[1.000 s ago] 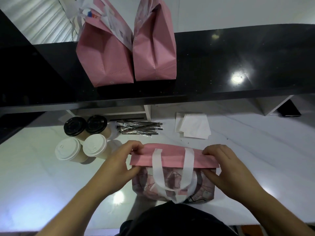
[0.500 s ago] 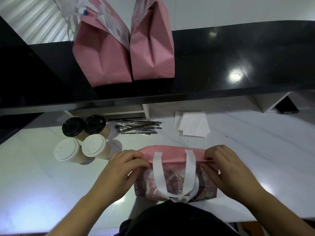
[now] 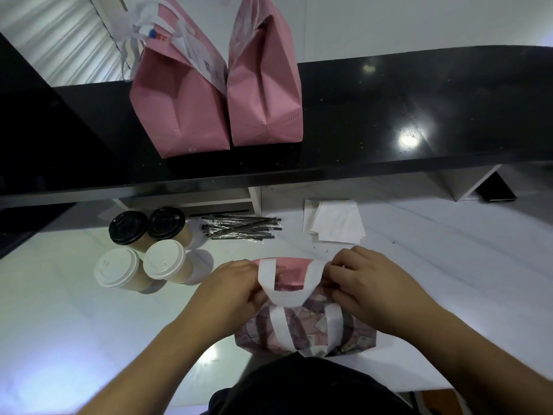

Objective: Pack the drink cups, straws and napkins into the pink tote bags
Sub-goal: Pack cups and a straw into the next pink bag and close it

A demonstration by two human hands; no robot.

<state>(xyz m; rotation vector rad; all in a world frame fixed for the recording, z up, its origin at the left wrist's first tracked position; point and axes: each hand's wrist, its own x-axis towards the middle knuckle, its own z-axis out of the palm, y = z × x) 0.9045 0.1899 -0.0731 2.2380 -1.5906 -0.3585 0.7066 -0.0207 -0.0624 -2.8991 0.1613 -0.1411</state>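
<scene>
A pink tote bag [image 3: 291, 278] with white handles and a patterned side lies on the white table in front of me. My left hand [image 3: 230, 292] grips its left top edge and my right hand [image 3: 368, 283] grips its right top edge, pulling the mouth apart. To the left stand two black-lidded cups [image 3: 128, 227] and two white-lidded cups [image 3: 163, 259]. A pile of wrapped straws [image 3: 239, 227] lies behind the bag, and a stack of white napkins [image 3: 335, 224] sits to its right.
Two filled pink tote bags [image 3: 185, 115] stand upright on the black counter [image 3: 419, 109] above the table. A dark flat object [image 3: 496, 188] lies under the counter at the right. My dark clothing shows at the bottom edge.
Both hands have moved inward along the bag's top edge. The folded pink flap has been lifted and the mouth has begun to open, with one handle raised.
</scene>
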